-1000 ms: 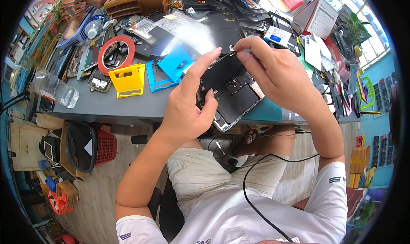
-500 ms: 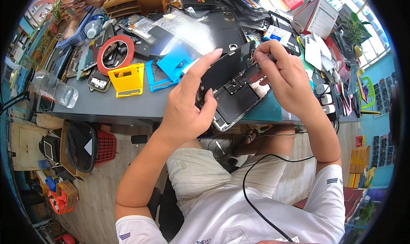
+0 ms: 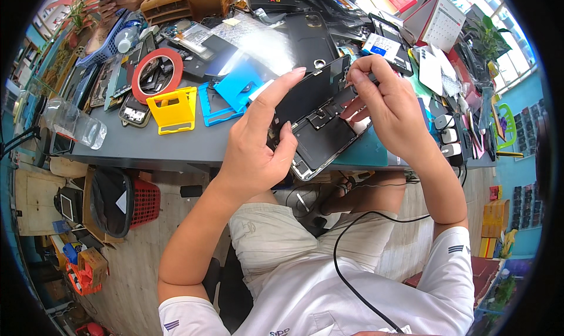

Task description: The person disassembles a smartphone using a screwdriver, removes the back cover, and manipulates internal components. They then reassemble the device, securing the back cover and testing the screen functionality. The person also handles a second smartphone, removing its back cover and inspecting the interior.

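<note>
An opened phone [image 3: 324, 143] is held over the desk's front edge, its dark inside facing up. Its screen panel [image 3: 308, 95] stands tilted up along the far side, close to the body. My left hand [image 3: 254, 139] grips the phone's left end, thumb on the near part and index finger stretched along the panel's outer side. At the phone's right end, my right hand [image 3: 390, 104] is closed in a pinch near the gap between panel and body. What those fingertips hold is dark and mostly hidden. Its lower fingers reach over the body's right edge.
Yellow [image 3: 172, 110] and blue [image 3: 235, 95] plastic phone stands are left of my hands, near a red tape ring [image 3: 158, 76]. A clear plastic container [image 3: 76, 123] lies farther left. Phone parts crowd the back; charger plugs [image 3: 449, 136] sit at right. Another person's hand [image 3: 120, 0] holds a phone.
The lower fingers of my right hand have shifted slightly left over the phone's body. My left hand keeps its grip, and the phone has barely moved.
</note>
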The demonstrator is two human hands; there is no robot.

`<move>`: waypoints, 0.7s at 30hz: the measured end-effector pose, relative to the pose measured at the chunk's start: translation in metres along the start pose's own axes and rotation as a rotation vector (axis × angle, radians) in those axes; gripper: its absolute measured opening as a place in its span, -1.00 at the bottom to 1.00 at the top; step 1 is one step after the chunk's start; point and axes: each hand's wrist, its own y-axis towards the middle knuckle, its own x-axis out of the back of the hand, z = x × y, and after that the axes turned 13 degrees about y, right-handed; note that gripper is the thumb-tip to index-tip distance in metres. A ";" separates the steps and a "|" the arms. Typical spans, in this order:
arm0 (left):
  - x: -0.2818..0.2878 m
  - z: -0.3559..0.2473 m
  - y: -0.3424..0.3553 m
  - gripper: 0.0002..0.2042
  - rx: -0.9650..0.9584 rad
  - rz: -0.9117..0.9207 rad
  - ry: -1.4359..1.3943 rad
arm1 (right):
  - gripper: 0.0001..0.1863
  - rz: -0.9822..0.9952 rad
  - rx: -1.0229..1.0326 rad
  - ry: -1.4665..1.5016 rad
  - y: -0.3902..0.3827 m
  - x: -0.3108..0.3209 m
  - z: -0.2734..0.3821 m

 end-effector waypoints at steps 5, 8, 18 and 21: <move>0.001 -0.001 0.000 -0.27 -0.007 0.003 0.011 | -0.80 -0.001 0.032 -0.013 0.000 0.001 -0.002; 0.000 -0.001 0.000 -0.27 -0.006 -0.001 0.008 | -0.80 0.004 0.042 -0.036 0.000 0.002 -0.003; 0.000 -0.001 0.001 -0.27 -0.009 0.000 -0.007 | -0.80 -0.001 0.027 -0.017 0.000 0.000 -0.002; 0.000 -0.001 0.000 -0.27 -0.005 0.004 0.005 | -0.80 -0.001 0.031 -0.023 0.000 -0.001 -0.002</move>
